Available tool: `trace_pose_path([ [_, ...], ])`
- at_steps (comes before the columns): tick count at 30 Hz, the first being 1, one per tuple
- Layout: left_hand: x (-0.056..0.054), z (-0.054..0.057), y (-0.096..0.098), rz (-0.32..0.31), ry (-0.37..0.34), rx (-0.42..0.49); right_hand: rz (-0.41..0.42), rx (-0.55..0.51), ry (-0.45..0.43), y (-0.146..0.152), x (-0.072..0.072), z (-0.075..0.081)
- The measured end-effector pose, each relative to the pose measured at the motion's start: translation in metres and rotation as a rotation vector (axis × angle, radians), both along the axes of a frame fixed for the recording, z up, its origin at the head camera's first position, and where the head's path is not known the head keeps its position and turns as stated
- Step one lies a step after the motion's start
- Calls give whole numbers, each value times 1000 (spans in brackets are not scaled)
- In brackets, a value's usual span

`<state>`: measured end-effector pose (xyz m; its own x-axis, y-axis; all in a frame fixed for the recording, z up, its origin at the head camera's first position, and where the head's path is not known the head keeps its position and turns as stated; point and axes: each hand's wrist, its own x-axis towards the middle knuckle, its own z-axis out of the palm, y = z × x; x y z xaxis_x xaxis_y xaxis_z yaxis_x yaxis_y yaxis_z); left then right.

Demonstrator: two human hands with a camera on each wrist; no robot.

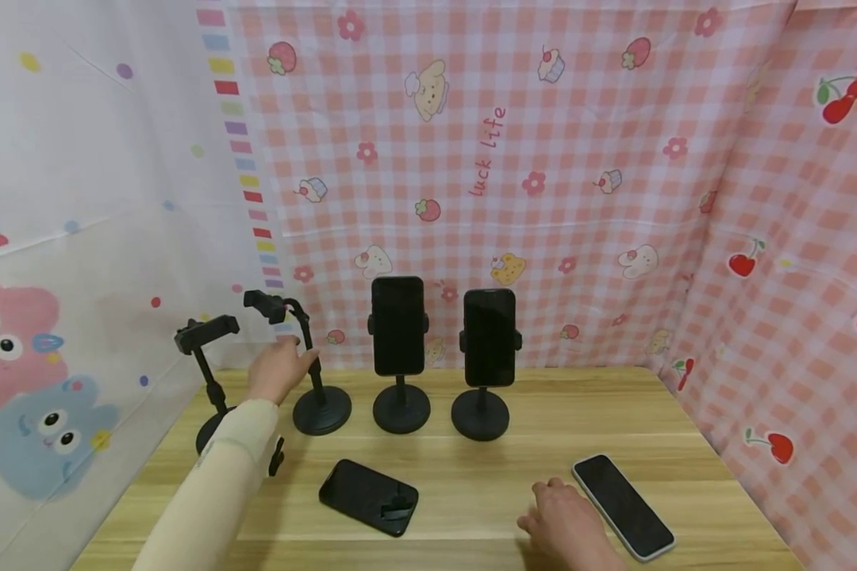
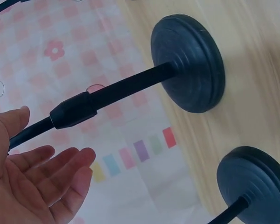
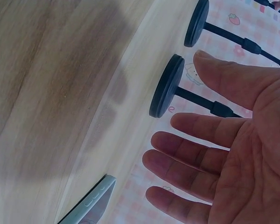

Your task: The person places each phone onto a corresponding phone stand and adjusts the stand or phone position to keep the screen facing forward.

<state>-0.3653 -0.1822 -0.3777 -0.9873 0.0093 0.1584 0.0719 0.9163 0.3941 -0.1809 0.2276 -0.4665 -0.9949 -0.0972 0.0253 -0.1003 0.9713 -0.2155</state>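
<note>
My left hand (image 1: pixel 280 371) is at the upper pole of a black phone stand (image 1: pixel 321 410) whose holder has no phone. In the left wrist view the pole (image 2: pixel 130 86) runs between the thumb and the spread fingers, which are not wrapped round it; contact is unclear. Left of it, partly behind my forearm, is another phone stand (image 1: pixel 210 337) without a phone. Low over the table, my right hand (image 1: pixel 567 519) holds nothing, its fingers loosely extended in the right wrist view. Close to its right lies a phone (image 1: pixel 624 507) with a pale edge.
Two more stands each hold an upright phone, one in the middle (image 1: pixel 398 325) and one right of it (image 1: pixel 489 337). A black phone (image 1: pixel 369 497) lies in front of them. A small black part (image 1: pixel 276 457) shows beside my left sleeve. Patterned cloth (image 1: pixel 578 230) hangs behind the table.
</note>
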Motion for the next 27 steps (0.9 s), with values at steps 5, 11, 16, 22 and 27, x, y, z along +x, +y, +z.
trace_pose_path([
  [5,-8,2,3,-8,8,52,-4,2,-44,1,-1,0],
  [11,-14,-2,7,-27,80,133,-7,6,-53,4,-1,0],
  [16,-14,-5,10,-3,143,171,-11,1,-64,3,-1,2],
  [22,-9,-6,14,13,200,165,-13,6,-59,1,0,3],
  [27,-7,-8,19,-2,211,152,-12,1,-32,0,2,2],
])
